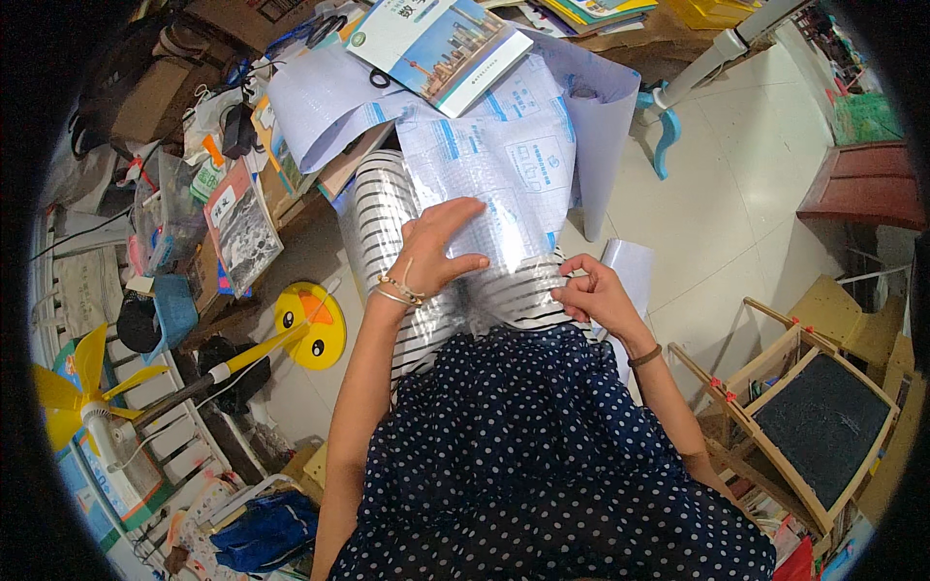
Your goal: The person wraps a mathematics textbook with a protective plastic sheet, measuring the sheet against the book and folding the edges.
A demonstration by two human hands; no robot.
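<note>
Clear plastic film (512,290) lies over my lap, shiny above my striped trousers. It runs up to a sheet of white backing paper (501,167) with blue print, which hangs from the table edge. Over the film, my left hand (436,250) is spread with thumb and fingers apart; whether it touches the film is unclear. At the film's right edge, my right hand (597,294) has thumb and fingertips pinched together on it. A textbook (443,54) with a city skyline on its cover lies on the upper part of the backing paper.
Curled white sheet (599,123) hangs off the table at right, beside a pole with a blue foot (665,141). Books (243,225) and a plastic bin (171,210) crowd the left. A yellow fan (94,407) and a wooden-framed blackboard (821,428) stand on either side.
</note>
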